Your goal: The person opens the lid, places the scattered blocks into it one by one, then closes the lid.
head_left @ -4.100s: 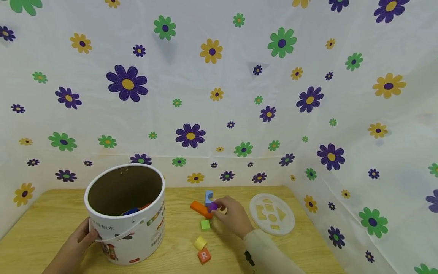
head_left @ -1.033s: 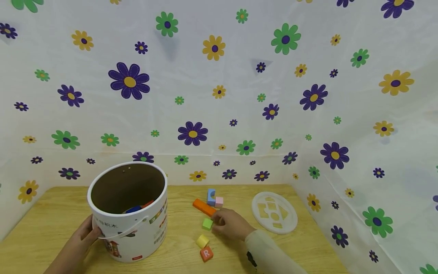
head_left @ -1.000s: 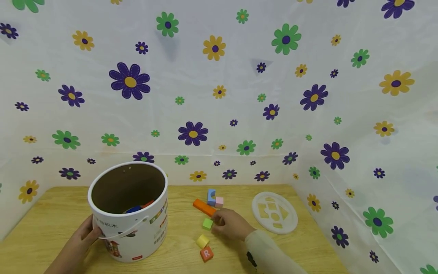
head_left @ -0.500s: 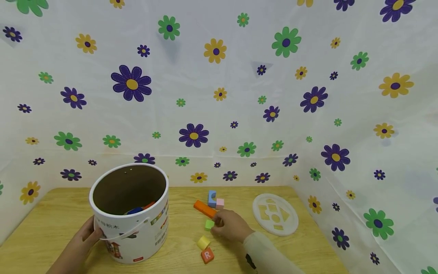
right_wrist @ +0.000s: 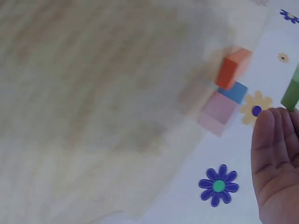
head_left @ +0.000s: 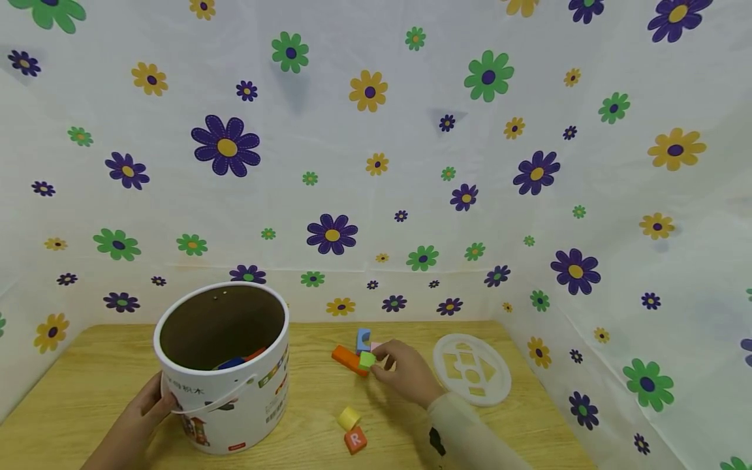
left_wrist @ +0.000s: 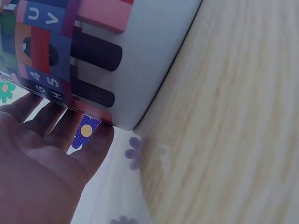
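Observation:
At the left, my left hand (head_left: 141,411) grips the side of a white printed bucket (head_left: 258,398), its thumb by the white handle. In the left wrist view, the fingers (left_wrist: 93,144) lie against the bucket's printed wall. Dark blue and red-orange pieces (head_left: 232,363) show inside the bucket. My right hand (head_left: 408,373) pinches a light green cube (head_left: 367,360) at its fingertips. In the head view the cube overlaps the near end of a long orange block (head_left: 346,357). Just behind are a blue arch block (head_left: 363,341) and a pink cube (head_left: 376,346), partly hidden by the hand.
Nearer the front lie a yellow cylinder (head_left: 349,418) and a red block with a letter R (head_left: 355,439). A white round plate with shaped cut-outs (head_left: 501,385) lies right of the hand. A flower-printed sheet (head_left: 411,143) rises behind the wooden table (head_left: 311,391).
The purple piece in my right hand 4.1 seconds ago is out of sight. That hand has since taken the green cube and moved it away from me, over the orange block. Left hand stays on the bucket.

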{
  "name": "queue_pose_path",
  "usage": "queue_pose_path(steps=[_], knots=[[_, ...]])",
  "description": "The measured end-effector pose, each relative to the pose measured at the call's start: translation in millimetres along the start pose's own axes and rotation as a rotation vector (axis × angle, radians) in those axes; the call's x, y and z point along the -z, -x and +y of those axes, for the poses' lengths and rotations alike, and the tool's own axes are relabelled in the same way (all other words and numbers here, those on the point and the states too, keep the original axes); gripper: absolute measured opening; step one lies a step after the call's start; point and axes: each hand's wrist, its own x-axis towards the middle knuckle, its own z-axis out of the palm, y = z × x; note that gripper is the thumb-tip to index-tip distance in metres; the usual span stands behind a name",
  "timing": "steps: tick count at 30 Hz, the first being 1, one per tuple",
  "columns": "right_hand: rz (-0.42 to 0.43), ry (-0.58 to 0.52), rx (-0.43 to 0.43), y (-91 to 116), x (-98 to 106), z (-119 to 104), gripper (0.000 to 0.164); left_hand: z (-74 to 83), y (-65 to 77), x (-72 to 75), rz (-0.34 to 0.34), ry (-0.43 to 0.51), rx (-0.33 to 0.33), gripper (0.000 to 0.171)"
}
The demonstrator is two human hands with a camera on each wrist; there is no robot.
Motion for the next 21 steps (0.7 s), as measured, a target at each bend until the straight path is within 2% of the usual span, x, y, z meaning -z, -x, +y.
queue_pose_path(steps=[4, 10, 18, 21], knots=[[0.056, -0.055, 0.024, -5, 8, -11, 0.023, 0.2, -0.7, -0.3, 0.012, -0.025, -0.008, 0.080], [0.079, -0.108, 0.069, -18, 19, -38, 0.024, 0.5, -1.0, 0.0, 0.005, -0.010, -0.016, 0.080], [0.124, -0.153, 0.210, -31, 26, -75, 0.026, -0.8, -2.1, 0.7, 0.007, -0.006, -0.012, 0.081], [0.121, -0.173, 0.229, -35, 26, -87, 0.026, 0.8, -2.3, -0.7, 0.011, 0.000, -0.009, 0.081]])
